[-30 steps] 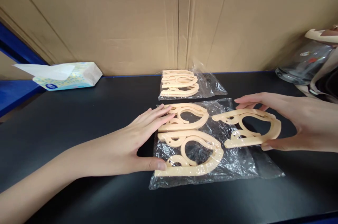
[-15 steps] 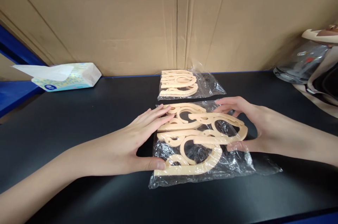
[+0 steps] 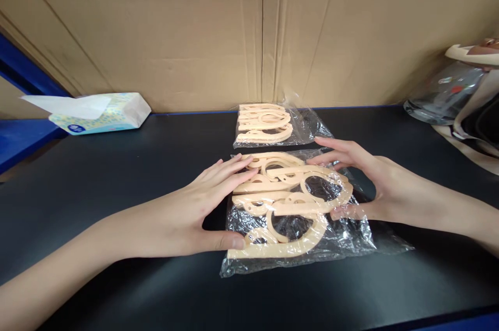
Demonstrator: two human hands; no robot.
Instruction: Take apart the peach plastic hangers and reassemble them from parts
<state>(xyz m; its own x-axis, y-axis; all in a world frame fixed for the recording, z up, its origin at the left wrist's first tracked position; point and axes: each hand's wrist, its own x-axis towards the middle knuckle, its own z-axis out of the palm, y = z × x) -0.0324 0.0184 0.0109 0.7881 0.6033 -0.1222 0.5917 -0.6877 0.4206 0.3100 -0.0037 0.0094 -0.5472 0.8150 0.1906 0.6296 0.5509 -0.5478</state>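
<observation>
1. Cardboard backing [image 3: 156, 35] stands along the far edge of the black tabletop [image 3: 163, 294], which carries the pieces noted below.
2. Front bag [image 3: 360, 240], clear and crinkled, lies flat on the tabletop between the two hands; its loose right part spreads below the right hand [image 3: 374, 183]. A smaller rear bag [image 3: 307, 133] with similar cream pieces lies just beyond it.
3. Left hand [image 3: 195, 216]: fingers spread, thumb well apart from the rest. Fingertips rest at the left ends of the far bagged piece [image 3: 251, 185] and the near bagged piece [image 3: 280, 252]; they touch these ends without closing around them.
4. Right hand: thumb and fingers apart, making a C that opens leftward, thumb on the near side, the others on the far side. Whether they press on anything between them, cannot tell.
5. Upper piece [image 3: 302, 209]: cream, folded, lying across the right portions of both bagged pieces. Long axis runs roughly left to right, like theirs; rounded end faces the right hand, straight ends point toward the left. Whether film covers it, unclear.
6. Key relation: the upper piece lies directly left of the right palm, its rounded end inside the mouth of the C, right thumb tip at or just beside its near edge. From the left fingers it lies rightward across a gap. Right hand is nearer.
</observation>
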